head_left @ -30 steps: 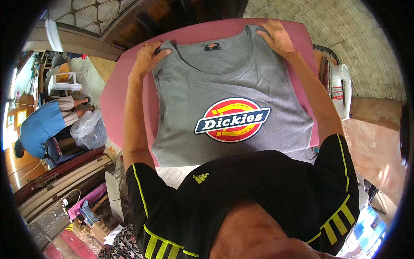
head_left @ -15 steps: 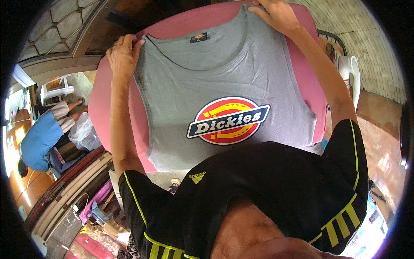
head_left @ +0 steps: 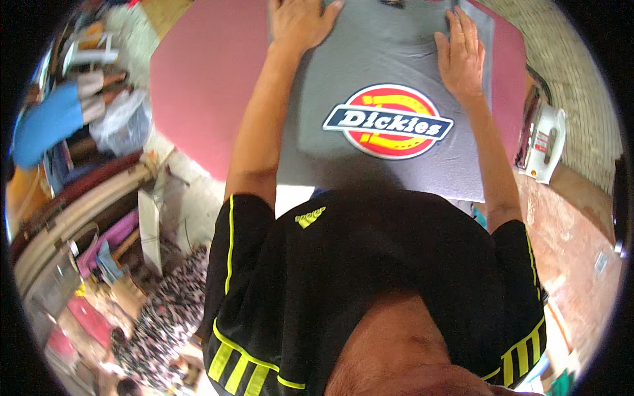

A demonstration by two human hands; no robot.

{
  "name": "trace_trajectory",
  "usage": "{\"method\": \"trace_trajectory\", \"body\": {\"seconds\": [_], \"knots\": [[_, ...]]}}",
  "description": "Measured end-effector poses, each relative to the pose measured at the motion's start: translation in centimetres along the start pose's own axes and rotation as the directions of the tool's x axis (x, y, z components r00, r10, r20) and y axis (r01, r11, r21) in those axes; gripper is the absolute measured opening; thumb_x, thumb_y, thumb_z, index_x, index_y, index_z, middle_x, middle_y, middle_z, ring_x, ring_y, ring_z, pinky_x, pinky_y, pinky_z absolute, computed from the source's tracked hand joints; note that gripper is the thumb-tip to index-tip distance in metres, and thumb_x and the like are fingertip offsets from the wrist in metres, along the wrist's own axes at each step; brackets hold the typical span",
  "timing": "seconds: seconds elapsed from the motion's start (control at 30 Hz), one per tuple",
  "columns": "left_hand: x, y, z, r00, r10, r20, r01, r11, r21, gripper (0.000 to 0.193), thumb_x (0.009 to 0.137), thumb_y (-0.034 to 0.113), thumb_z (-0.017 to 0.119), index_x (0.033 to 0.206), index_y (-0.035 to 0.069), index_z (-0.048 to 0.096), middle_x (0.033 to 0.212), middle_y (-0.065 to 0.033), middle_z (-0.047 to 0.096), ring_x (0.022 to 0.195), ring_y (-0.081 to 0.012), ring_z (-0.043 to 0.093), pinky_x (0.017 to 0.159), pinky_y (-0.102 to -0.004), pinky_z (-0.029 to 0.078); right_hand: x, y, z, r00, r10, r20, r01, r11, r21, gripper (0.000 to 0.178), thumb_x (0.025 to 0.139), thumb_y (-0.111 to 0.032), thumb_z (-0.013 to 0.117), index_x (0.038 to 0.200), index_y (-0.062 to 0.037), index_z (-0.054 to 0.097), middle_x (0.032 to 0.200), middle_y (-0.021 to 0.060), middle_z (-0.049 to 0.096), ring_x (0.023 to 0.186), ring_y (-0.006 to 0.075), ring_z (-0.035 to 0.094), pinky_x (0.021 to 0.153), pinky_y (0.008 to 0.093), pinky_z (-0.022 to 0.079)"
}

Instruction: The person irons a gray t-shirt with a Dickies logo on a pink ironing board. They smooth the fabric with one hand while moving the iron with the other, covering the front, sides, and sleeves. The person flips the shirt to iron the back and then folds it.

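A grey tank top [head_left: 389, 63] with a red, yellow and blue printed logo lies spread on a pink padded board [head_left: 205, 86]. Flat on its upper left part rests my left hand [head_left: 300, 25], thumb out to the side, its fingertips cut off by the frame's top. My right hand [head_left: 463, 59] lies on the upper right part with fingers stretched and slightly apart. Neither hand grips anything. The neckline is mostly out of frame; a bit of the dark neck label shows at the top edge.
A white iron [head_left: 545, 145] stands right of the board. At far left another person in a blue shirt [head_left: 49, 122] bends beside a clear plastic bag [head_left: 125, 125] and a white stool [head_left: 92, 54]. Long poles [head_left: 86, 208] and a patterned cloth [head_left: 165, 317] lie at lower left.
Both hands have let go of the shoulder straps and now lie flat on the cloth, closer together. The tank top sits further up and right in view, looking narrower. My view has shifted.
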State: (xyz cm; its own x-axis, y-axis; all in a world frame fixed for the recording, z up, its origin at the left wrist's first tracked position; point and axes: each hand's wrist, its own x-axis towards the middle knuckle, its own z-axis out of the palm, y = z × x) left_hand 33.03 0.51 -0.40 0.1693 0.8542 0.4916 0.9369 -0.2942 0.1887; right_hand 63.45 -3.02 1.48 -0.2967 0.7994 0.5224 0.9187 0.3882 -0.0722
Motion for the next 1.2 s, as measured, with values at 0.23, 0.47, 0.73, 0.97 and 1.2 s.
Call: {"method": "trace_trajectory", "body": {"seconds": [0.23, 0.47, 0.73, 0.97, 1.2], "knots": [[-6.2, -3.3, -11.6, 0.964, -0.134, 0.230, 0.207, 0.920, -0.332, 0.046, 0.101, 0.033, 0.046, 0.136, 0.004, 0.054, 0.144, -0.0197, 0.051, 0.139, -0.0360, 0.041, 0.113, -0.0498, 0.030, 0.5, -18.4, 3.5, 0.861, -0.476, 0.179, 0.402, 0.852, 0.336, 0.052, 0.099, -0.035, 0.054, 0.141, -0.0056, 0.048, 0.150, 0.0162, 0.044, 0.139, 0.0334, 0.041, 0.112, 0.0487, 0.034], [-24.9, -3.2, -18.5, 0.683, -0.649, 0.335, 0.729, 0.637, -0.252, 0.027, 0.082, 0.024, 0.077, 0.096, 0.002, 0.071, 0.084, -0.0139, 0.069, 0.074, -0.0310, 0.067, 0.069, -0.0386, 0.053, 1.6, -19.2, 3.5, 0.893, -0.302, 0.335, 0.211, 0.936, 0.281, 0.070, 0.093, -0.038, 0.058, 0.149, -0.0033, 0.036, 0.158, 0.0188, 0.031, 0.146, 0.0367, 0.026, 0.117, 0.0530, 0.023], [-25.0, -1.9, -15.7, 0.865, -0.496, 0.074, 0.499, 0.866, -0.032, 0.020, 0.083, 0.009, 0.072, 0.102, 0.006, 0.071, 0.109, -0.0129, 0.067, 0.100, -0.0318, 0.062, 0.086, -0.0469, 0.046, 1.3, -19.3, 4.9, 0.953, -0.221, 0.208, 0.226, 0.974, -0.003, 0.055, 0.101, -0.040, 0.050, 0.146, -0.0088, 0.044, 0.156, 0.0148, 0.036, 0.142, 0.0343, 0.036, 0.114, 0.0504, 0.030], [-20.1, 4.1, -10.7, 0.942, -0.092, 0.322, 0.089, 0.996, 0.025, 0.069, 0.096, 0.044, 0.052, 0.150, 0.005, 0.036, 0.161, -0.0176, 0.024, 0.149, -0.0427, 0.017, 0.116, -0.0606, 0.015, -4.5, -15.7, -0.3, 0.914, -0.318, 0.253, 0.261, 0.936, 0.235, 0.059, 0.097, -0.034, 0.056, 0.148, -0.0088, 0.040, 0.158, 0.0127, 0.032, 0.147, 0.0335, 0.027, 0.118, 0.0498, 0.024], [-17.6, 8.7, -7.9, 0.932, 0.105, 0.346, -0.089, 0.994, -0.063, 0.076, 0.094, 0.047, 0.054, 0.151, 0.001, 0.034, 0.161, -0.0242, 0.019, 0.148, -0.0470, 0.013, 0.113, -0.0683, 0.006, -19.5, -4.0, -11.3, 0.859, 0.119, 0.498, -0.111, 0.993, -0.046, 0.080, 0.089, -0.049, 0.063, 0.153, -0.0133, 0.031, 0.162, 0.0103, 0.023, 0.150, 0.0331, 0.020, 0.120, 0.0522, 0.020]]}}
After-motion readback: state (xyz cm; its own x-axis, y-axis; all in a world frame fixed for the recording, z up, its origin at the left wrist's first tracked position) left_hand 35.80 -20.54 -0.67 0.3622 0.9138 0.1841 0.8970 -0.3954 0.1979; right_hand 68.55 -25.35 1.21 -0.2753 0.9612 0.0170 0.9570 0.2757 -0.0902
